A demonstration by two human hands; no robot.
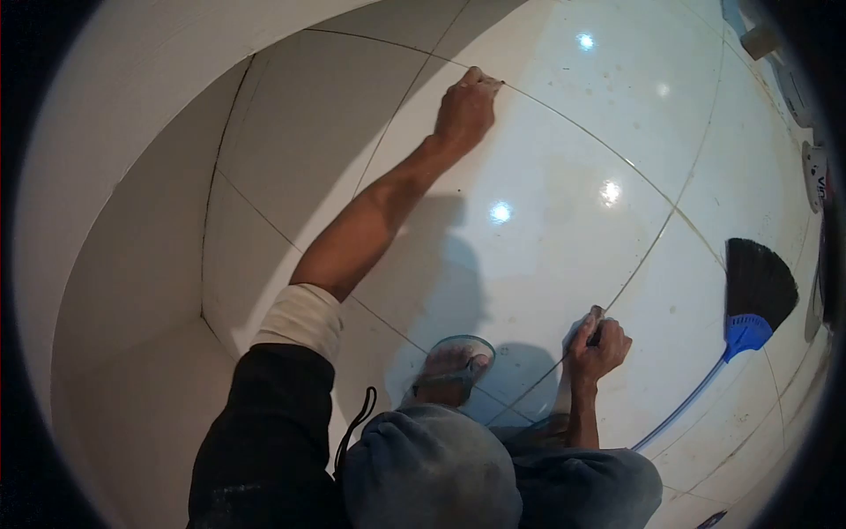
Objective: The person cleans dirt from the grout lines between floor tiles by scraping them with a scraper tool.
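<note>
My left hand [465, 110] reaches far forward, its fingers closed and pressed down at a joint line between the glossy white floor tiles [564, 256]. At its fingertips is a small pale bit with a dark tip, too small to name. Closer to my body, my right hand [601, 346] is closed over another tile joint, wrapped around a small dark object [597, 331]. Most of that object is hidden by the fingers, so its kind does not show. My sandalled foot [454, 366] rests on the tiles between both hands.
A broom [760, 286] with black bristles and a blue handle lies to the right. Beyond it, a white container with lettering [815, 176] and a brown block [760, 41] stand along the edge. A pale curved wall [115, 115] borders the left side.
</note>
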